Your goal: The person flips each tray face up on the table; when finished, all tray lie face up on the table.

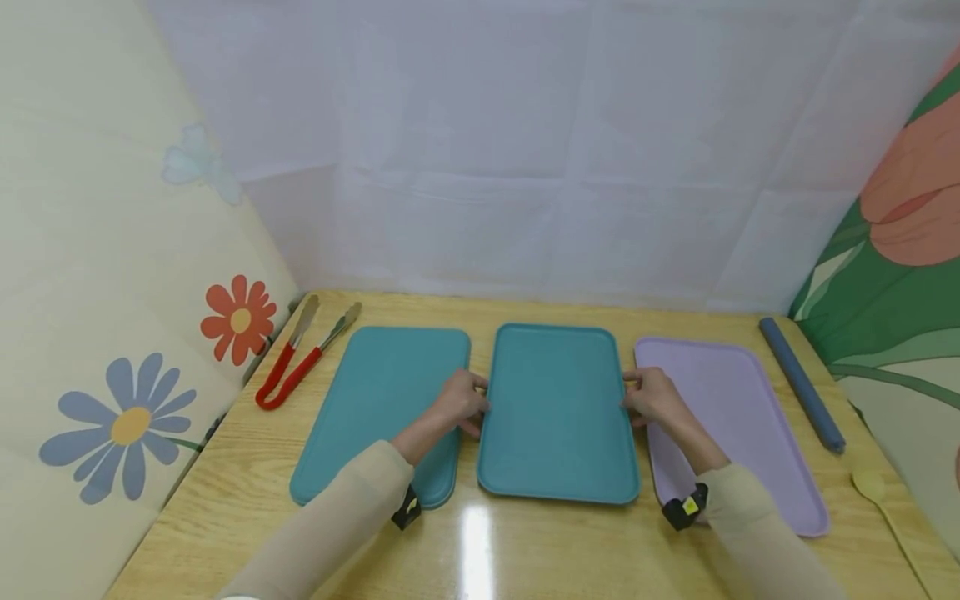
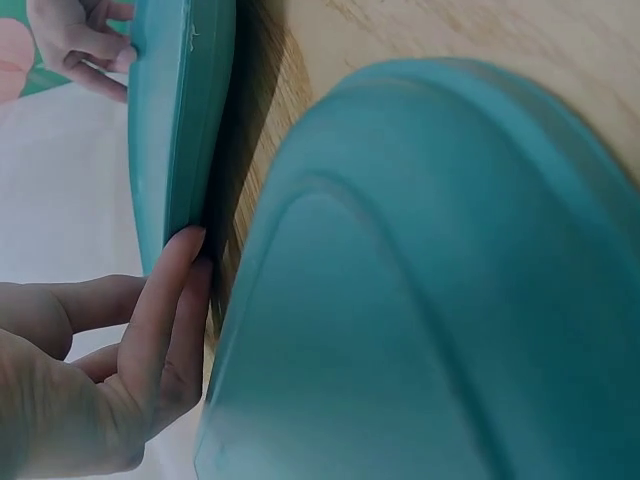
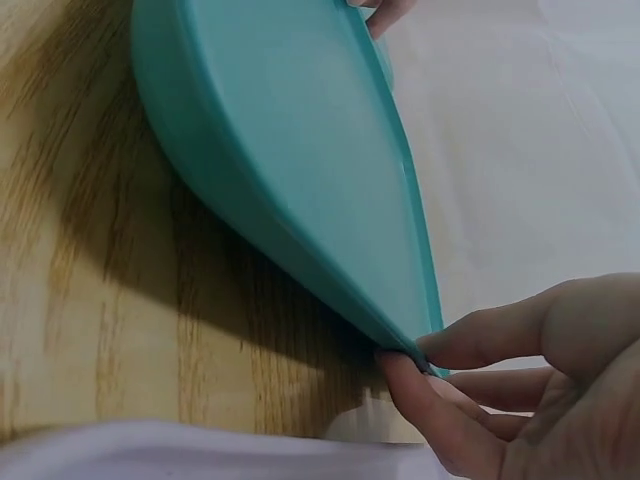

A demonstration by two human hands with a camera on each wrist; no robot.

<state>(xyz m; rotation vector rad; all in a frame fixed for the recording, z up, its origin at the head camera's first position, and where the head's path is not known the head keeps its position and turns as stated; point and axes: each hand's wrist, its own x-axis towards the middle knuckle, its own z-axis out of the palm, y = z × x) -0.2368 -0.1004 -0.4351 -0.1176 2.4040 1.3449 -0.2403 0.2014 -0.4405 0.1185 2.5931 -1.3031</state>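
Note:
A teal tray (image 1: 557,417) is in the middle, with its raised rim facing up. At its left edge my left hand (image 1: 461,402) pinches the rim, fingertips (image 2: 186,245) against the outer side in the left wrist view. My right hand (image 1: 649,397) grips the opposite edge, its thumb (image 3: 480,338) on the rim and fingers below. A shadow shows under the tray's side in both wrist views. Beneath my left forearm lies a second teal tray (image 1: 375,400). Under my right wrist is a lilac tray (image 1: 738,417), partly covered by the arm.
Red-handled tongs (image 1: 288,379) lie spread at the far left of the wooden table (image 1: 555,554). A dark blue rolled item (image 1: 801,383) rests beyond the lilac tray, and a pale yellow spoon (image 1: 870,485) is near the right edge. A white cloth (image 1: 510,167) hangs behind.

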